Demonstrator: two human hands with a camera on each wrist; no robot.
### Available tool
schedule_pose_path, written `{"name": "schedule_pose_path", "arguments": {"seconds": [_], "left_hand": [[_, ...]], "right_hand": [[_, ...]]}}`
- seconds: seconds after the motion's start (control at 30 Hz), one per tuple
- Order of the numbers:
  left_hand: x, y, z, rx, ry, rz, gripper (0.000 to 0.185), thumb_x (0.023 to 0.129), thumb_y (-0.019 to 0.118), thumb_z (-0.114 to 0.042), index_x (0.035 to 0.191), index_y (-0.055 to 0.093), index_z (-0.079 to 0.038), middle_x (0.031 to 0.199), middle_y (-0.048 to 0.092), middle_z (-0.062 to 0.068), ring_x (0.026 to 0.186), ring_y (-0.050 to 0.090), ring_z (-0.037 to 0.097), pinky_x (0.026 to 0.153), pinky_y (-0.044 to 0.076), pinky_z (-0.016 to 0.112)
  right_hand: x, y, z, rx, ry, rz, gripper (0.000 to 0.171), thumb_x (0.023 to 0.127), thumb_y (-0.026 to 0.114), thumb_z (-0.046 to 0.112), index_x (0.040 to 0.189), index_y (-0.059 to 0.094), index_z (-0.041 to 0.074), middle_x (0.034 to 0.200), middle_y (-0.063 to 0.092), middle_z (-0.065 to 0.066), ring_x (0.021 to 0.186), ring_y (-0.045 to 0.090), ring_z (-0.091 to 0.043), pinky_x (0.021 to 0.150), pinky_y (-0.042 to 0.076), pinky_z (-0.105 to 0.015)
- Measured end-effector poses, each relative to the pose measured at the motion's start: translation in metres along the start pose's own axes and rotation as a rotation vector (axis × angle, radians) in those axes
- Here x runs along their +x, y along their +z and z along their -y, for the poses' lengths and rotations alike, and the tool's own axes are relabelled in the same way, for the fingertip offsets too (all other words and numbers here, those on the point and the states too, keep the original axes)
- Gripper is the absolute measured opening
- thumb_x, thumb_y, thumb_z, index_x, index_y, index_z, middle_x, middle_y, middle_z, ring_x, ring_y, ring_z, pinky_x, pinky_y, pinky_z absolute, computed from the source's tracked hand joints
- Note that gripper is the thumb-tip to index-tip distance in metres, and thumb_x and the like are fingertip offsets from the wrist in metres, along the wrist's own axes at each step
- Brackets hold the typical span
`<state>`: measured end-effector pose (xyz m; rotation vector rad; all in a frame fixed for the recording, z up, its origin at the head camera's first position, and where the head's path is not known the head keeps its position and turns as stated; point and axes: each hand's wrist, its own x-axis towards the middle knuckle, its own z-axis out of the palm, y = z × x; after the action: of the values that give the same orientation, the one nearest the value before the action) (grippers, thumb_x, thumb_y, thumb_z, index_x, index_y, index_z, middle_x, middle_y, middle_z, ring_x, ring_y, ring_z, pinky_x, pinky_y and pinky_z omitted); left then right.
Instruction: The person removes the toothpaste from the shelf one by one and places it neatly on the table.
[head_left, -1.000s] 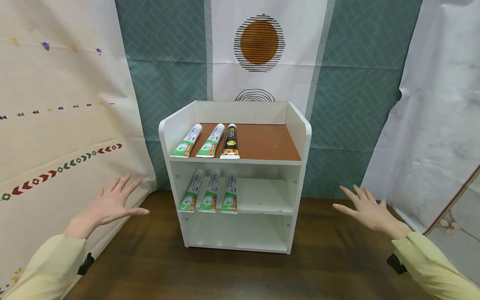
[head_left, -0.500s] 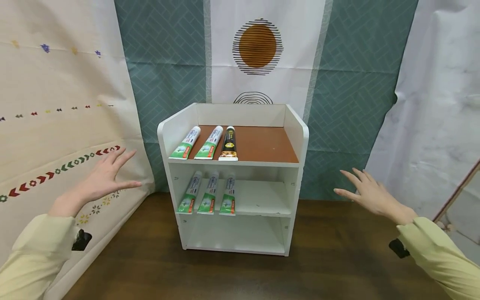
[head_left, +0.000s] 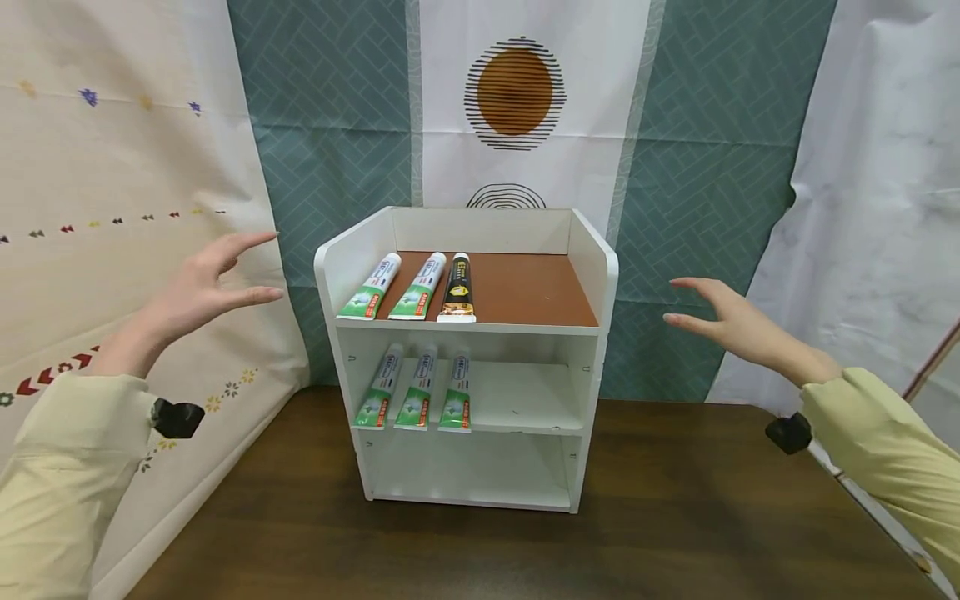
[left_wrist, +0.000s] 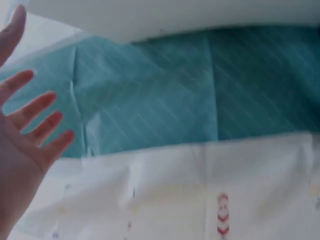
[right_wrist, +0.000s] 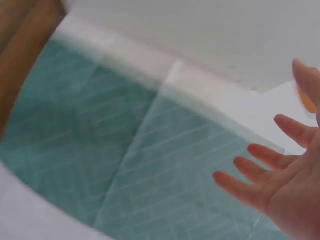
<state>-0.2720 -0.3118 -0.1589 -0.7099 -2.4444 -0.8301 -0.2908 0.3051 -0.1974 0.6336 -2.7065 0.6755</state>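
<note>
My left hand [head_left: 193, 290] hovers to the left of a small white shelf [head_left: 469, 327], thumb and fingers spread apart with nothing between them. On the other side, my right hand [head_left: 738, 323] is in the air with a similar gap between thumb and fingers. Two green-and-white toothpaste tubes [head_left: 372, 287] and a black toothpaste tube [head_left: 458, 288] lie on the shelf's brown top board [head_left: 528, 287]. Below them, three more green-and-white toothpaste tubes [head_left: 417, 388] lie on the white middle board [head_left: 525, 398]. In the left wrist view the left palm [left_wrist: 20, 165] shows with its fingers extended.
The shelf stands on a dark brown wooden table [head_left: 480, 554]. Behind it hangs a green patterned cloth [head_left: 330, 100] with a white middle panel. A cream cloth [head_left: 127, 167] hangs at the left and a white cloth [head_left: 885, 167] at the right.
Both hands have risen in the head view, staying on either side of the shelf. Their fingers have drawn closer together. The toothpaste tubes and shelf stay in place.
</note>
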Motion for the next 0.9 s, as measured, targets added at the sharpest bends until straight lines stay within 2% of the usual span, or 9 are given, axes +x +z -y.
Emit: {"name": "schedule_pose_path", "arguments": {"seconds": [0.1, 0.27, 0.5, 0.6, 0.7, 0.9], "left_hand": [[0.01, 0.001, -0.012, -0.095, -0.005, -0.016, 0.071, 0.08, 0.07, -0.013, 0.14, 0.034, -0.025, 0.141, 0.031, 0.003, 0.126, 0.029, 0.028, 0.098, 0.027, 0.031], [0.024, 0.003, -0.027, -0.238, 0.024, -0.035, 0.069, 0.079, 0.07, -0.004, 0.138, 0.038, -0.019, 0.139, 0.033, 0.004, 0.124, 0.034, 0.029, 0.089, 0.034, 0.016], [0.036, 0.012, -0.046, -0.356, 0.11, 0.008, 0.055, 0.077, 0.068, 0.004, 0.128, 0.049, -0.008, 0.134, 0.039, 0.007, 0.122, 0.035, 0.02, 0.093, 0.033, 0.025], [0.043, 0.017, -0.041, -0.394, 0.14, 0.027, 0.051, 0.077, 0.067, 0.007, 0.124, 0.052, -0.004, 0.13, 0.042, 0.008, 0.121, 0.037, 0.02, 0.094, 0.033, 0.028], [0.046, 0.02, -0.035, -0.43, 0.137, 0.047, 0.052, 0.075, 0.068, 0.008, 0.123, 0.053, -0.004, 0.13, 0.043, 0.009, 0.12, 0.039, 0.02, 0.094, 0.033, 0.031], [0.052, 0.033, -0.023, -0.494, 0.11, 0.067, 0.049, 0.075, 0.07, 0.006, 0.121, 0.054, 0.0, 0.131, 0.042, 0.012, 0.116, 0.043, 0.024, 0.09, 0.037, 0.026]], "right_hand": [[0.012, -0.009, 0.014, 0.048, -0.024, -0.029, 0.059, 0.09, 0.057, 0.031, 0.135, 0.033, 0.002, 0.136, 0.029, -0.021, 0.122, 0.026, -0.041, 0.089, 0.027, -0.059], [0.029, -0.022, 0.038, 0.091, -0.066, -0.074, 0.055, 0.091, 0.056, 0.028, 0.134, 0.036, 0.002, 0.134, 0.034, -0.019, 0.12, 0.032, -0.038, 0.087, 0.029, -0.059], [0.054, -0.034, 0.079, 0.209, -0.126, -0.1, 0.051, 0.091, 0.056, 0.026, 0.133, 0.039, 0.003, 0.131, 0.04, -0.015, 0.116, 0.038, -0.033, 0.088, 0.031, -0.057], [0.067, -0.034, 0.1, 0.244, -0.166, -0.083, 0.048, 0.091, 0.055, 0.025, 0.131, 0.041, 0.003, 0.129, 0.042, -0.014, 0.113, 0.042, -0.029, 0.088, 0.034, -0.052], [0.081, -0.031, 0.118, 0.254, -0.2, -0.059, 0.045, 0.091, 0.056, 0.022, 0.129, 0.044, 0.002, 0.125, 0.045, -0.013, 0.11, 0.045, -0.027, 0.086, 0.037, -0.046], [0.103, -0.021, 0.142, 0.252, -0.264, -0.003, 0.038, 0.089, 0.059, 0.015, 0.123, 0.049, -0.001, 0.121, 0.049, -0.012, 0.107, 0.047, -0.026, 0.085, 0.039, -0.041]]}}
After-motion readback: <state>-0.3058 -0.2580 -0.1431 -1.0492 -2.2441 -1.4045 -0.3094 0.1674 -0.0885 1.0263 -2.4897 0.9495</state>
